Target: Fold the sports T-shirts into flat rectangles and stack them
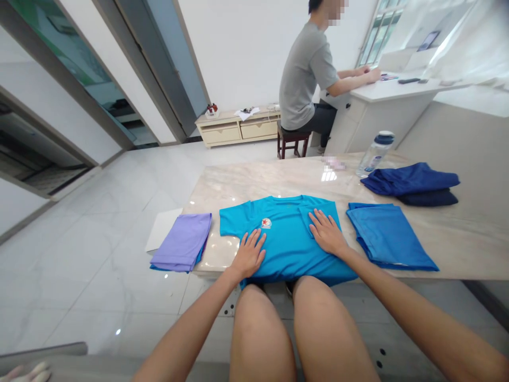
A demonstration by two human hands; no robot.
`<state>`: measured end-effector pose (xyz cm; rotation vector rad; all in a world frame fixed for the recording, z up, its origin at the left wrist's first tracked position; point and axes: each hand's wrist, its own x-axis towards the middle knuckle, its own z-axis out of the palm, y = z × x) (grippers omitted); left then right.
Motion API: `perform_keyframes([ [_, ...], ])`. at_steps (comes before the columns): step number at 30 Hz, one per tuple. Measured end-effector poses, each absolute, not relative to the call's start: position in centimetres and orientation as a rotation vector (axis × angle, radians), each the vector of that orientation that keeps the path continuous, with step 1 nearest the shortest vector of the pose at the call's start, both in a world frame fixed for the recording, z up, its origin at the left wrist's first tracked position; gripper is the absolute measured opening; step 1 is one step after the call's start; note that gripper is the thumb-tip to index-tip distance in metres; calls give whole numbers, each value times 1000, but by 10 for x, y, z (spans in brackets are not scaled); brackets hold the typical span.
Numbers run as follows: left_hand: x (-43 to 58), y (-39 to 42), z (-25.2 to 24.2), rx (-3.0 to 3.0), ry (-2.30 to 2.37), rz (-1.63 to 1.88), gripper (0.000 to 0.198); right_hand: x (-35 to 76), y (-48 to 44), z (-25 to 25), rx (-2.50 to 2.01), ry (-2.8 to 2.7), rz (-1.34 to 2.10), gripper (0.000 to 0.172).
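A turquoise T-shirt (284,244) with a small round chest emblem lies spread on the marble-topped table (246,180), its collar pointing away from me. Its left-hand sleeve sticks out flat, while the right-hand sleeve is folded inward over the body. My left hand (249,254) rests on the shirt's left edge below the emblem, fingers spread. On the folded sleeve lies my right hand (326,232), flat with its fingers apart. The shirt's hem hangs over the table's near edge above my knees.
Folded purple clothing (183,241) sits at the table's left end. To the right are a folded blue garment (389,233), a dark blue garment (413,180) and a water bottle (376,154). Beyond, a person (304,79) sits on a stool at a white desk (382,90).
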<state>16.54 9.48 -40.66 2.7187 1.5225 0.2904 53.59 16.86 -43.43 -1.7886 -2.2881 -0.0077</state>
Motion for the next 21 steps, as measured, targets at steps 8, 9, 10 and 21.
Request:
perform_keyframes([
  [8,149,113,-399,2404,1535,623,45,530,150,-429,-1802,-2215,-96,63],
  [9,140,124,-396,2287,1636,690,41,530,150,-429,-1799,-2212,-92,63],
  [10,130,136,-393,2166,1755,740,38,529,150,-428,-1797,-2208,-88,62],
  [21,63,226,-369,1392,2377,605,53,522,154,-428,-1738,-2182,-10,63],
])
